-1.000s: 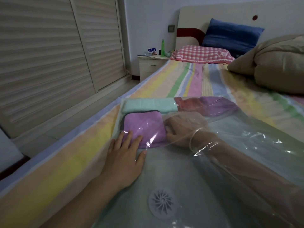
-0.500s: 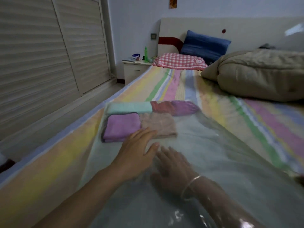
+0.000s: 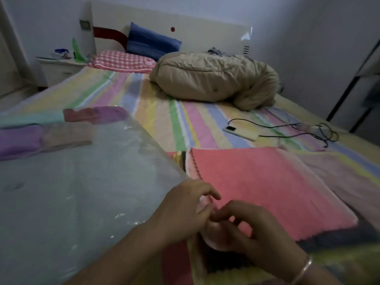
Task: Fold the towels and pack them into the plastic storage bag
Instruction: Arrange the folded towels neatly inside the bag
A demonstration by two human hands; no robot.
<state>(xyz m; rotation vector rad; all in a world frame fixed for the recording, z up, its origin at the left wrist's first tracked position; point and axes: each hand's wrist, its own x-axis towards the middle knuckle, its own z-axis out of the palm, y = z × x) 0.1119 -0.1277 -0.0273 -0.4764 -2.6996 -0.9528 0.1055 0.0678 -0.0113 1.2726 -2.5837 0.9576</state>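
Pink towel (image 3: 267, 192), near-left corner: your left hand (image 3: 185, 210) and right hand (image 3: 253, 233) both pinch it; a quick lift could drag the stack (image 3: 339, 237) beneath askew.

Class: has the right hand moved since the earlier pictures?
Yes. The right hand, earlier inside the plastic storage bag beside the purple towel, is now outside it, to its right, at the near corner of the pink towel.

- Bed with pastel-striped sheet (image 3: 164, 112)
- Clear plastic storage bag (image 3: 82, 192), lying on the left
- Flat pink towel (image 3: 267, 182), near right
- Bundled beige quilt (image 3: 211, 79), far middle
- White phone (image 3: 240, 131)
- Red-checked pillow (image 3: 121, 62)
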